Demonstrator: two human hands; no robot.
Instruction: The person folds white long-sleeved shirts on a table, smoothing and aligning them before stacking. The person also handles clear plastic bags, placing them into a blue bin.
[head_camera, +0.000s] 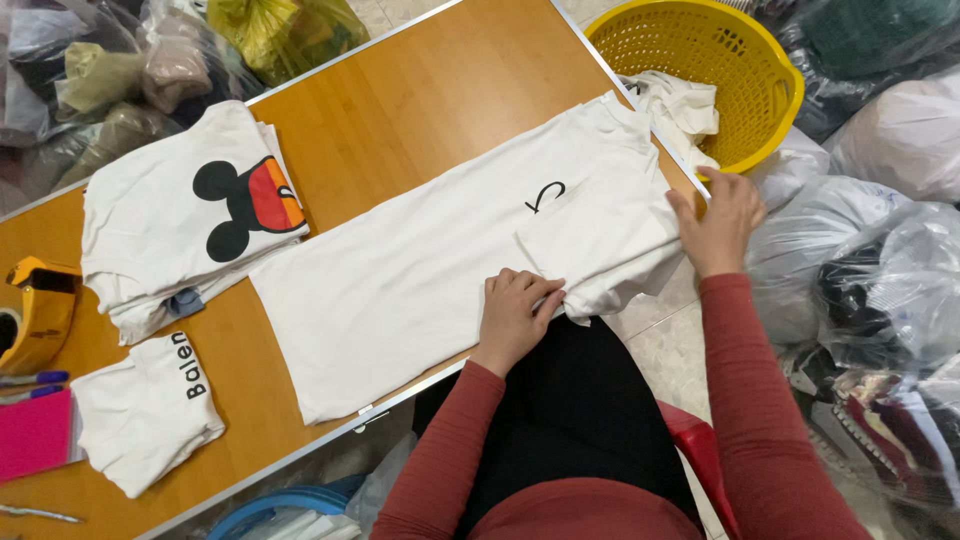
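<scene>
Bench: a wooden-topped bench (400, 110) with a metal edge carried the laundry.
Centre: a white T-shirt (420, 270) lay spread flat.
Left: a stack of folded white shirts (170, 230), a smaller folded shirt (145, 415), a yellow tape dispenser (35, 310), pens (35, 385) and a pink pad (35, 435).
</scene>
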